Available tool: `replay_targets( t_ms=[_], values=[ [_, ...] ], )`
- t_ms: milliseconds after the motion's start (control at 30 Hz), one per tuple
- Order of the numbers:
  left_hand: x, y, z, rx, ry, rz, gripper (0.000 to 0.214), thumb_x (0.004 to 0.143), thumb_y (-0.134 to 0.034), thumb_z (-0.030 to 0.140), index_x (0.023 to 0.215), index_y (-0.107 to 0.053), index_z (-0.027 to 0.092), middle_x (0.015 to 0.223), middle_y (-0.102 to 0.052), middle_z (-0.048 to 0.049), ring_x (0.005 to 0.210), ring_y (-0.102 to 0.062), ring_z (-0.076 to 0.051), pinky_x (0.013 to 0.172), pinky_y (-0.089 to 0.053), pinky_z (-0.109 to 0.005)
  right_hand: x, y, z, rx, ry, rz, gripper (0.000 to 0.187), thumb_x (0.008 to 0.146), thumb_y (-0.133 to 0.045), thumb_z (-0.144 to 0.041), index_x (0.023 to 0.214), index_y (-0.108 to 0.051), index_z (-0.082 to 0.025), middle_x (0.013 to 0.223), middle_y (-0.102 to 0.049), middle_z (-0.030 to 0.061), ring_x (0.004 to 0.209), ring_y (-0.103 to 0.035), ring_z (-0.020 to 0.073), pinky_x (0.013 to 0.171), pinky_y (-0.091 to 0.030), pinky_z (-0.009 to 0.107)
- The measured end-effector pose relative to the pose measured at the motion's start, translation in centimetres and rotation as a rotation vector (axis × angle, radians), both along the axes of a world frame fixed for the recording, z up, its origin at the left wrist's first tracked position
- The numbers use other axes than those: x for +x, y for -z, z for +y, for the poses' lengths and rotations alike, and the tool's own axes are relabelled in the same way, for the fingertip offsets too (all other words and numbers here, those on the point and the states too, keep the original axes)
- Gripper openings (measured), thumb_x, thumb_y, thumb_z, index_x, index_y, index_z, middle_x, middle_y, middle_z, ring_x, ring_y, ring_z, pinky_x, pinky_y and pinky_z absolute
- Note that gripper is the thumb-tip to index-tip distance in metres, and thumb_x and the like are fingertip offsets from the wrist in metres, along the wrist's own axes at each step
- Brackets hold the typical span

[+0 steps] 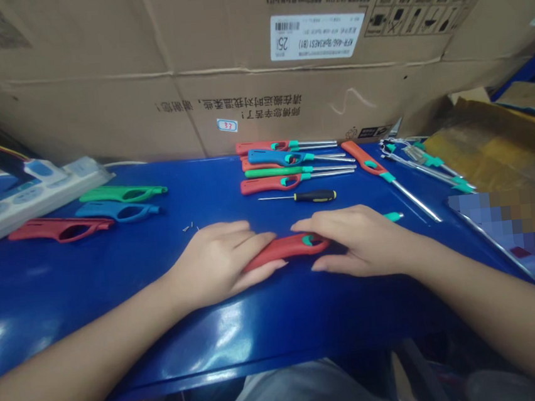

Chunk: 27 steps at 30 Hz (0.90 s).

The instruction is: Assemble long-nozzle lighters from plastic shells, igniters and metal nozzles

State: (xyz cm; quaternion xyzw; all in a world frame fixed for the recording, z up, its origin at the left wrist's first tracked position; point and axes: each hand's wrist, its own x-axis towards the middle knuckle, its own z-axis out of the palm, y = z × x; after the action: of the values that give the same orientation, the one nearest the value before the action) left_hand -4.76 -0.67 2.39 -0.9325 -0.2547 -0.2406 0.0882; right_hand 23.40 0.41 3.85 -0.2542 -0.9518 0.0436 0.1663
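Observation:
Both my hands are on a red long-nosed gas lighter (287, 247) with a green trigger, held low over the blue table. My left hand (223, 258) wraps round the handle end, thumb along its near side. With fingers curled over it, my right hand (356, 240) grips the trigger end and hides the front of the lighter. Past my right knuckles shows a green tip piece (394, 216); what it joins is hidden. Beyond my hands lies a screwdriver (315, 196) with a black and yellow handle. A few small screws (189, 227) lie beside my left fingers.
Several assembled lighters (275, 184) lie at the back, an orange one (365, 158) slanting right. Loose handle shells (117, 212) and a white power strip (35, 197) are at left. Metal tube parts (435, 168) and a yellow-taped box (502, 140) stand right. A large carton (237, 83) walls the back.

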Motion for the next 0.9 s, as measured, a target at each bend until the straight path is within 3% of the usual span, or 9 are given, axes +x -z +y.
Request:
replay_targets(
  t_ms=[100, 233, 433, 600, 733, 900],
  values=[
    [0.3, 0.1, -0.3, 0.025, 0.034, 0.006, 0.037, 0.104, -0.054, 0.044, 0.109, -0.071, 0.013, 0.075, -0.071, -0.0037, 0.063, -0.063, -0.019, 0.058, -0.049, -0.032, -0.3, 0.1, -0.4, 0.074, -0.076, -0.011, 0.040, 0.107, -0.048, -0.043, 0.129, -0.065, -0.014, 0.110, -0.076, 0.0092, 0.095, -0.073, 0.0234, 0.073, -0.054, 0.033],
    [0.7, 0.3, -0.7, -0.023, 0.031, -0.020, 0.035, 0.105, -0.053, 0.043, 0.103, -0.072, 0.013, 0.072, -0.069, -0.0022, 0.060, -0.061, -0.018, 0.057, -0.048, -0.031, -0.8, 0.8, -1.0, 0.108, -0.088, 0.130, 0.027, 0.105, -0.050, -0.025, 0.118, -0.069, -0.011, 0.114, -0.076, 0.0096, 0.101, -0.072, 0.0213, 0.083, -0.055, 0.031],
    [0.6, 0.3, -0.5, -0.019, 0.026, -0.012, 0.035, 0.105, -0.053, 0.042, 0.104, -0.073, 0.013, 0.070, -0.067, -0.0015, 0.059, -0.061, -0.017, 0.056, -0.047, -0.031, -0.7, 0.8, -0.7, 0.084, -0.059, 0.169, 0.022, 0.104, -0.056, -0.027, 0.114, -0.071, -0.014, 0.112, -0.078, 0.0066, 0.100, -0.073, 0.0189, 0.086, -0.054, 0.028],
    [-0.1, 0.4, 0.6, 0.006, -0.010, 0.016, 0.040, 0.105, -0.052, 0.046, 0.102, -0.075, 0.014, 0.072, -0.070, -0.0031, 0.060, -0.064, -0.017, 0.057, -0.048, -0.029, 0.6, 0.0, 0.6, 0.078, 0.030, -0.010, 0.022, 0.102, -0.058, -0.029, 0.111, -0.073, -0.015, 0.101, -0.078, 0.0075, 0.088, -0.074, 0.0219, 0.074, -0.053, 0.032],
    [-0.3, 0.3, 0.8, -0.092, -0.050, 0.027, 0.040, 0.106, -0.050, 0.047, 0.103, -0.074, 0.015, 0.072, -0.069, -0.0032, 0.063, -0.066, -0.017, 0.059, -0.049, -0.027, 1.2, -0.3, 0.9, 0.058, 0.085, -0.099, 0.023, 0.103, -0.052, -0.025, 0.107, -0.073, -0.017, 0.095, -0.078, 0.0063, 0.080, -0.073, 0.0211, 0.068, -0.048, 0.032],
    [0.0, 0.3, 0.3, -0.193, -0.111, 0.004, 0.034, 0.105, -0.052, 0.045, 0.110, -0.070, 0.016, 0.092, -0.075, -0.0051, 0.080, -0.071, -0.019, 0.068, -0.052, -0.027, 0.4, 0.2, 0.1, 0.035, 0.140, -0.117, 0.028, 0.106, -0.048, -0.029, 0.103, -0.073, -0.018, 0.090, -0.078, 0.0043, 0.076, -0.072, 0.0195, 0.065, -0.044, 0.031]
  ],
)
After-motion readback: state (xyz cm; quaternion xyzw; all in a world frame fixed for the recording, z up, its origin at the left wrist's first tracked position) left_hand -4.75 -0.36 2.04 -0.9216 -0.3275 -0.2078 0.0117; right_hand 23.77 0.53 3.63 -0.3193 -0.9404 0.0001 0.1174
